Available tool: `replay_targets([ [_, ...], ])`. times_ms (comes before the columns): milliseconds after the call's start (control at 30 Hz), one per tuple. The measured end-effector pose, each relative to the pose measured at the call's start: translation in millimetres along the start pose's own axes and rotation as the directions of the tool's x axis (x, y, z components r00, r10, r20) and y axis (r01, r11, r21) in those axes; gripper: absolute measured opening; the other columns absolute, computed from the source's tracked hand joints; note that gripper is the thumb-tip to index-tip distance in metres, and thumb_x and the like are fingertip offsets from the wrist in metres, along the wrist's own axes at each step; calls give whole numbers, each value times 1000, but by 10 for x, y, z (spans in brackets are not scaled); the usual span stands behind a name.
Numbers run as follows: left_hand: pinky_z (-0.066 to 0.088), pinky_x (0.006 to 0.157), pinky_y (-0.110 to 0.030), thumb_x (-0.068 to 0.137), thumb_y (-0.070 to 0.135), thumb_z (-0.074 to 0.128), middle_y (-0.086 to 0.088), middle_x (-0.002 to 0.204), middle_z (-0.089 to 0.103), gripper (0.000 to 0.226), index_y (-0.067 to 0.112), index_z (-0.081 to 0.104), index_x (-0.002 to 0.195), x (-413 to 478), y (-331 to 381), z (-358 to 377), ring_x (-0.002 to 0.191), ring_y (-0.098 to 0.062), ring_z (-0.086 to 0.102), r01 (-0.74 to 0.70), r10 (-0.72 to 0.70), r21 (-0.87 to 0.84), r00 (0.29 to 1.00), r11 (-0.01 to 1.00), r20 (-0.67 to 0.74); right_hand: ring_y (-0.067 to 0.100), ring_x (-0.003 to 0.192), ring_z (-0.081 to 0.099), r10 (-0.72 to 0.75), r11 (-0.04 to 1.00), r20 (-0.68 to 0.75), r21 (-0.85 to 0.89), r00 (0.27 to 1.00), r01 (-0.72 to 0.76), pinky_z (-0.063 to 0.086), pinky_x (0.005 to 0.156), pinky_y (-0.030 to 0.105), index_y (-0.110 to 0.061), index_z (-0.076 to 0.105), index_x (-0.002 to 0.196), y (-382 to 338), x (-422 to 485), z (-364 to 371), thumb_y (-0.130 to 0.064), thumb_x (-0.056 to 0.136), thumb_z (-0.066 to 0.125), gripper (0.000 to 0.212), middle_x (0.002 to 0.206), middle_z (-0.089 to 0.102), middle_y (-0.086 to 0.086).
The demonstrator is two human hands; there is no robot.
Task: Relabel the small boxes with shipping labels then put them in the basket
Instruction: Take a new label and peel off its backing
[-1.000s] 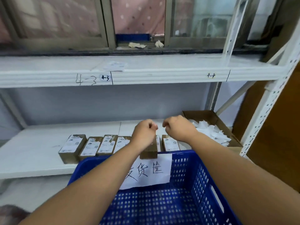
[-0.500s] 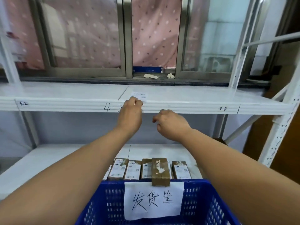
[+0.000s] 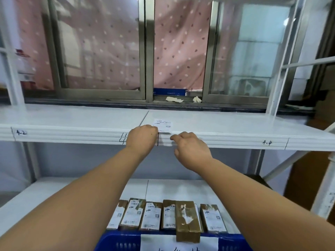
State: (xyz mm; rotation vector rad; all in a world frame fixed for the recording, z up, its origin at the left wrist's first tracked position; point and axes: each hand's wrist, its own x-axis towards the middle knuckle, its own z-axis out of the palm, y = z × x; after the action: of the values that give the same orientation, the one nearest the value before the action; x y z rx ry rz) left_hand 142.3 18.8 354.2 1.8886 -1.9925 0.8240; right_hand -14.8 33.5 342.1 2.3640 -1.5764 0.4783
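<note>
Upper shelf (image 3: 72, 120): flat white board, open to left and right of the label (image 3: 164, 125) at its front edge. Window frame (image 3: 145, 51) closes the back; white posts (image 3: 281, 69) bound the ends. Gap between shelves open. Lower shelf (image 3: 181, 189): row of boxes (image 3: 151, 216), packed side by side, walls the front. One box (image 3: 187, 221) rests over the rim of the basket (image 3: 116, 240). Bare board behind the row.

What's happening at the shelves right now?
A person reaches up to the upper shelf. The left hand pinches the edge of a shipping label lying there; the right hand hovers beside it, empty. Below, one small box with its label stripped sits at the blue basket's far rim, by a row of labelled boxes.
</note>
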Motion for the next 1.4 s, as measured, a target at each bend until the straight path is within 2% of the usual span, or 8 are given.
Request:
replay_targets([
  [400,30,53,-32,88,4,54,-6,97,59,12,10,54,98,98,-6,125,96,-26,50,-2,-48,-181,963,984,-267,25,88,60,344,774,-75,587,936,-237,44,70,28,-9,68,95,-77,277,74,-21,96,51,21,94,70,9],
  [467,23,44,-26,67,-2,75,-3,71,58,25,11,57,76,69,-11,109,74,-27,53,-68,-12,-175,908,982,-419,23,76,56,398,603,-6,756,917,-256,44,67,32,-7,68,84,-90,272,49,-32,97,55,32,79,67,7],
  [600,18,43,-24,51,-9,76,-2,57,50,31,12,55,62,-75,65,-14,55,-26,46,-199,101,-84,765,976,-636,20,75,67,406,-138,319,948,857,-288,59,66,31,-7,66,92,-188,183,-115,-59,93,49,54,82,71,7],
  [700,23,43,-25,55,-9,67,-4,60,52,24,11,56,62,-217,176,-36,56,-26,46,-279,131,-93,688,956,-714,24,86,71,387,-341,381,905,839,-254,61,67,33,-11,69,99,-174,63,-174,-58,93,51,51,94,74,10],
  [867,44,69,-32,77,44,63,-2,94,56,35,14,63,94,-582,371,107,89,-18,42,-329,66,-511,883,794,-465,22,77,69,424,-254,352,931,834,-264,56,57,26,-9,68,97,-128,-347,-89,-2,97,50,19,92,73,10],
  [967,42,82,-16,81,38,69,1,113,46,41,18,53,113,-927,506,40,96,-9,48,-2,-158,-909,985,417,-75,26,88,71,387,-166,351,936,853,-310,57,74,34,-11,69,102,-86,-685,54,-4,98,50,20,98,75,10],
  [1167,54,86,-35,95,15,56,0,100,70,23,8,57,117,-1411,583,241,92,-17,67,432,-255,-847,820,-311,512,25,94,72,262,-69,433,900,863,-431,56,88,48,-12,69,104,-69,-1294,569,-6,98,52,19,103,75,6],
  [1400,57,71,-23,95,4,52,-10,94,73,14,1,64,102,-1793,581,441,81,-17,70,514,-251,-765,739,-389,625,23,92,73,204,-49,577,813,791,-580,60,73,36,-12,69,105,-125,-1693,1012,-6,97,55,17,101,76,3],
])
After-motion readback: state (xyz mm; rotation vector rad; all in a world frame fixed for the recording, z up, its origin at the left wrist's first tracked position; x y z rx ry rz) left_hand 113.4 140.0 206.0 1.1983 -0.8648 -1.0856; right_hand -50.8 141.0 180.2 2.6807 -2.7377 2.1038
